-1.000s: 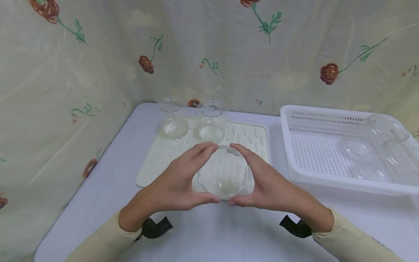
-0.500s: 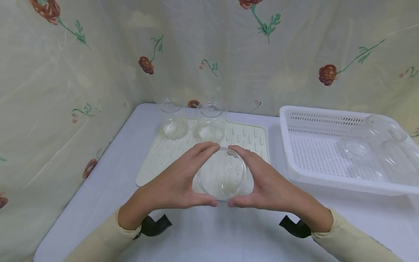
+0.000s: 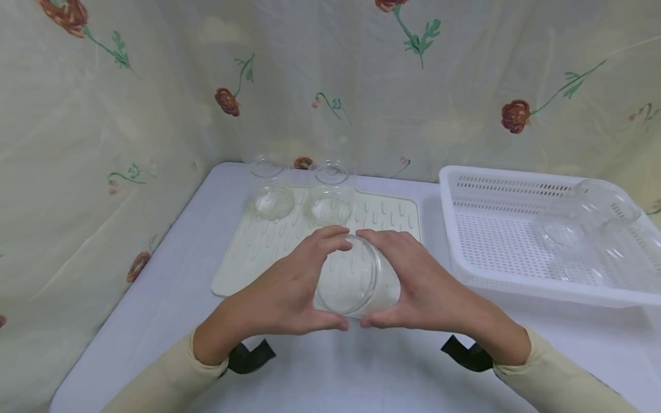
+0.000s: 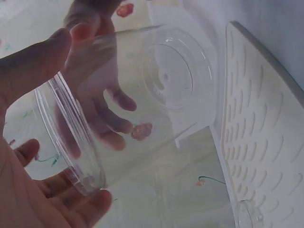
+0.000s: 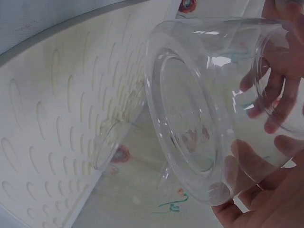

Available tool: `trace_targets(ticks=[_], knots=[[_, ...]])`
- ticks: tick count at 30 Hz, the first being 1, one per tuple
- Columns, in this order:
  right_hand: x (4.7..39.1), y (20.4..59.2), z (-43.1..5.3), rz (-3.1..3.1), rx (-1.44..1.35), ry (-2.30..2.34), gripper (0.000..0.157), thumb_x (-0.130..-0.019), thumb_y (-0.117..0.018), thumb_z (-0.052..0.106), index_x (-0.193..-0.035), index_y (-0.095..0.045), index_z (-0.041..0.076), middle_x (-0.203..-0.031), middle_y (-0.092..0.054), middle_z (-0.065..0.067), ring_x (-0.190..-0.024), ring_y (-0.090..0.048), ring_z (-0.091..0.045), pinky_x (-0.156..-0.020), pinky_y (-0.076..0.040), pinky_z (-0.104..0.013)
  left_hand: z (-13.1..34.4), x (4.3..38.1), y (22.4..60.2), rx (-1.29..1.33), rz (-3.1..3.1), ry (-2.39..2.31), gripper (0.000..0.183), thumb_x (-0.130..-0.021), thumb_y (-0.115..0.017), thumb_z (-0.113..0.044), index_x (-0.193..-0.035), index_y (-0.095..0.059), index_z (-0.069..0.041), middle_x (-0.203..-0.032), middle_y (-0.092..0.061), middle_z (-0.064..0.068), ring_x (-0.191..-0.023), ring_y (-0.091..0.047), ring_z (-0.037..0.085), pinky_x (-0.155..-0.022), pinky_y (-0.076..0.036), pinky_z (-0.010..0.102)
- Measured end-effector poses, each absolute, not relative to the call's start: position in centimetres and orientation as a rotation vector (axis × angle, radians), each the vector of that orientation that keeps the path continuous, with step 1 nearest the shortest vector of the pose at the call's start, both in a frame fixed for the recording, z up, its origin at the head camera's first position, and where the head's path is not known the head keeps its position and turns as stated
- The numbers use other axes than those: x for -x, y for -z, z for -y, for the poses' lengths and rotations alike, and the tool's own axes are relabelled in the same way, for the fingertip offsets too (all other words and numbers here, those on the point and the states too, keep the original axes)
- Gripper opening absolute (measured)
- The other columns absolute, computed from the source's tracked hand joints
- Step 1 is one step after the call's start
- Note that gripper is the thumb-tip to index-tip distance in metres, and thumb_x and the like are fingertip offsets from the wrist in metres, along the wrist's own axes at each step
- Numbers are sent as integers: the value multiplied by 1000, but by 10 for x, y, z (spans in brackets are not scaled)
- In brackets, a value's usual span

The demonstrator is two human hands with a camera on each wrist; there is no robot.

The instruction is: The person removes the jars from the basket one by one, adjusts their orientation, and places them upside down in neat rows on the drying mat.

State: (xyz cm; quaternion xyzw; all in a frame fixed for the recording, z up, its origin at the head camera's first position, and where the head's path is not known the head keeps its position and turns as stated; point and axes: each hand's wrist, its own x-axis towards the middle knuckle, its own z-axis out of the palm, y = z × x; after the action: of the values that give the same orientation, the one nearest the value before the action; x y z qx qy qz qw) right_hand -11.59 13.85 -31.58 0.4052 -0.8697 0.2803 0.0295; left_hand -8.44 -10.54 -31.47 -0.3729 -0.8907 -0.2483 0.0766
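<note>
The head view looks forward and down; both wrist views share the clear jar [image 5: 223,109] close up.

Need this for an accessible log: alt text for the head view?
A person's left hand and right hand hold a clear container between them over a ribbed off-white mat; two more containers stand at the mat's far side. To the right, a white perforated basket holds further clear containers.
</note>
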Motion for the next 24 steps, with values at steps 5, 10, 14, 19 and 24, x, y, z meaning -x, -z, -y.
trace_targets(ticks=[5, 10, 14, 19, 24], knots=[[117, 318, -138, 2706, -1299, -889, 108, -63, -89, 56, -152, -33, 30, -147, -48, 10, -135, -42, -16, -108, -39, -50, 105, 84, 315, 1155, 2662, 673, 111, -70, -88, -47, -156, -22, -27, -154, -33, 3, -138, -39, 18, -99, -54, 36], [117, 321, -138, 2727, -1306, -916, 107, -63, -90, 54, -151, -34, 32, -149, -47, 10, -136, -41, -16, -109, -39, -50, 105, 82, 312, 1115, 2743, 633, 109, -69, -87, -50, -156, -23, -37, -152, -36, 3, -136, -42, 18, -90, -56, 33], [115, 322, -139, 2749, -1302, -937, 108, -63, -89, 56, -152, -33, 35, -150, -46, 11, -136, -40, -16, -108, -40, -51, 103, 81, 310, 1099, 2766, 601, 104, -68, -87, -52, -154, -29, -37, -151, -38, 3, -134, -44, 18, -86, -57, 31], [115, 323, -138, 2754, -1322, -979, 105, -65, -87, 58, -151, -31, 37, -151, -43, 12, -137, -41, -15, -109, -42, -53, 103, 79, 309, 1093, 2734, 576, 100, -68, -86, -52, -151, -33, -34, -147, -40, 3, -125, -48, 15, -76, -57, 27], [115, 325, -139, 2775, -1347, -1026, 107, -66, -87, 55, -152, -27, 37, -154, -39, 11, -140, -42, -14, -110, -45, -50, 104, 77, 309, 1092, 2712, 587, 100, -68, -86, -51, -151, -34, -32, -144, -41, 3, -121, -49, 14, -72, -55, 22]])
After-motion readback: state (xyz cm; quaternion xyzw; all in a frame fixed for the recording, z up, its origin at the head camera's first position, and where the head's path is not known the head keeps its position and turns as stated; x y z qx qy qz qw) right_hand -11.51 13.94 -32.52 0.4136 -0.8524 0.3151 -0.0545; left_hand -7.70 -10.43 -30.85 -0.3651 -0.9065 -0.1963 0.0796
